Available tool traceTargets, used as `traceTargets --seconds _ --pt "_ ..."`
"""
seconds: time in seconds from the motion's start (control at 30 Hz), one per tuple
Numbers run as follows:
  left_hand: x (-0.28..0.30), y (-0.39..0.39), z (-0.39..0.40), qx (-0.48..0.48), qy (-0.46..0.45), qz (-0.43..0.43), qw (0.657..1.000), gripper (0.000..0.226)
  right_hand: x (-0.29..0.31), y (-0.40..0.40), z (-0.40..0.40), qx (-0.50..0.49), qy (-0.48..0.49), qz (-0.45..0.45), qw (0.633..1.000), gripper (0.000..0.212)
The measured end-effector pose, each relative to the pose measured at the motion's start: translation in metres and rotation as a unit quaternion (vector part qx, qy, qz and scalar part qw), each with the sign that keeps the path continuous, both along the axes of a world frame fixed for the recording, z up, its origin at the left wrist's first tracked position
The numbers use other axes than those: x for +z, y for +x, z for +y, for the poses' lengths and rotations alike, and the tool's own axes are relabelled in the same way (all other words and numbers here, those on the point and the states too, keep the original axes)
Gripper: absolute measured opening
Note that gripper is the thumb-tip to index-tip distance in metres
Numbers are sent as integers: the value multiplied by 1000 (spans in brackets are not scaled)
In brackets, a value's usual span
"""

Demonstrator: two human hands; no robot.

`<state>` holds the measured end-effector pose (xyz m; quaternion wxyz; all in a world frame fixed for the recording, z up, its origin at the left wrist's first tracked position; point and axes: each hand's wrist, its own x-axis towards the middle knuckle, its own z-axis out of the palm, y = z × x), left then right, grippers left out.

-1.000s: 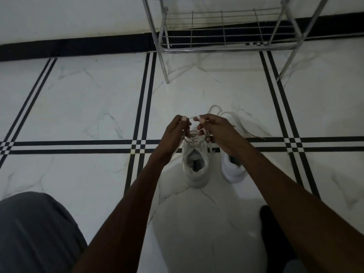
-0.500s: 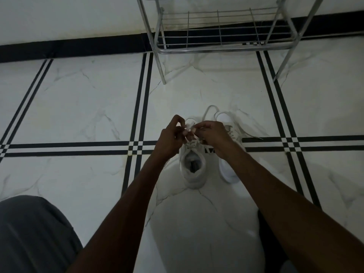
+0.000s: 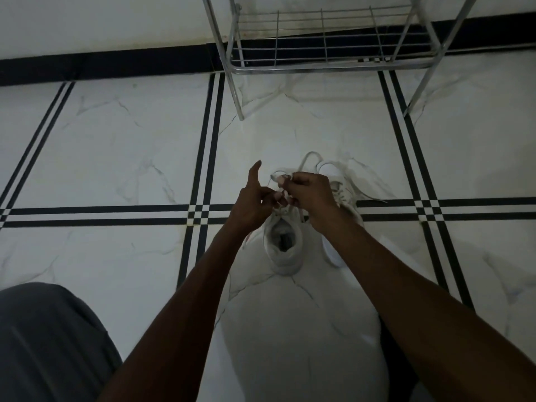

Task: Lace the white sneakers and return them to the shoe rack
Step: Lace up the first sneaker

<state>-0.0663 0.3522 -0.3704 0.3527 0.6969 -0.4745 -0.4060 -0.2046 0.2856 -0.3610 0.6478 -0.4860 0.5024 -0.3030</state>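
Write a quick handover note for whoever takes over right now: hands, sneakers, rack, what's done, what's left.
Left hand: over the near sneaker, index finger pointing up, other fingers curled at the lace.
Right hand: pinching that lace above the tongue.
Second sneaker: on the floor just to the right, laces trailing loose.
Shoe rack: ahead against the wall; its visible shelf holds no shoes.
Done: near sneaker looks threaded, tie in progress.
Left: finish the tie, lace the second sneaker, put both on the rack.

White marble floor (image 3: 121,146) with black stripes meets a wall (image 3: 101,21).
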Motion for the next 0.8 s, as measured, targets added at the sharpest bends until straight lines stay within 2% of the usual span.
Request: traceTargets --seconds 0.07,0.1,0.17,0.23,0.3,0.33,0.4,0.53,0.6,0.7,0.8 --pt "-7 5 1 39 12 46 998 81 0 -3 -2 4 26 -46 999 24" --pt "-10 7 2 60 18 71 996 79 1 -7 -5 38 19 -45 998 24" --pt "-11 9 5 96 25 107 989 75 0 -13 -11 141 -50 16 989 23" --pt "-10 8 7 118 22 127 985 70 -1 -17 -17 206 -160 123 958 19" --pt "-9 6 7 118 15 128 985 60 -5 -19 -20 229 -275 211 909 12" --pt "-8 4 7 113 11 119 986 55 -6 -20 -20 230 -318 235 889 15" --pt "-6 3 8 98 3 104 990 49 -9 -21 -18 207 -358 249 876 17" --pt "-4 7 11 72 0 135 988 41 -11 -18 -15 134 -357 247 891 6" --pt "-4 9 10 52 -1 128 990 46 -10 -14 -13 97 -338 218 910 5" --pt "-5 8 4 23 0 64 998 62 -11 -8 -8 74 -283 158 943 6" --pt "-7 8 0 18 -5 -15 1000 42 -12 -8 -7 70 -259 142 953 8"
